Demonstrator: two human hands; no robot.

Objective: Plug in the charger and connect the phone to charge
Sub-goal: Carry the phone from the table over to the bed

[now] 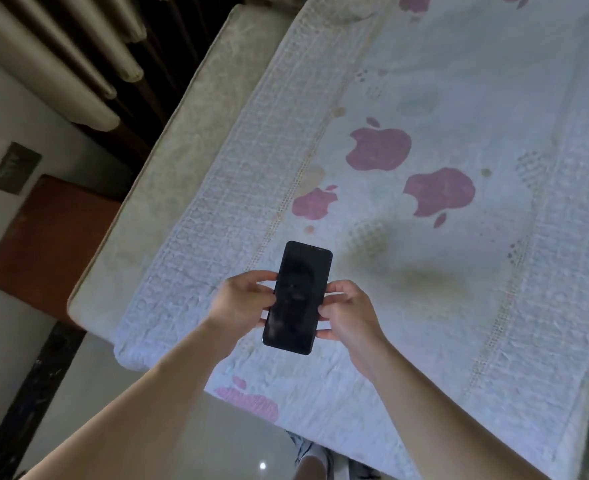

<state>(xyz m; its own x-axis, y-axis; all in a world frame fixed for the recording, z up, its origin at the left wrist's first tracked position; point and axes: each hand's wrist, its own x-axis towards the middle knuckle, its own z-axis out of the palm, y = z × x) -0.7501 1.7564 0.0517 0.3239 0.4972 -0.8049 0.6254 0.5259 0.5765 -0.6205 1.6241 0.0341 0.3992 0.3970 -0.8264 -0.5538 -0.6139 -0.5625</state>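
Observation:
A black phone (298, 296) with a dark screen is held above the bed, screen up, its long axis pointing away from me. My left hand (241, 301) grips its left edge with fingers and thumb. My right hand (346, 313) pinches its right edge. No charger, cable or socket shows in the head view.
A bed with a pale blue sheet (442, 271) printed with pink apple shapes fills the right and middle. A bare mattress edge (168, 188) runs along its left. A brown wooden cabinet (51, 244) stands by the wall at left, curtains (61, 57) hang above it, and tiled floor (120, 393) lies below.

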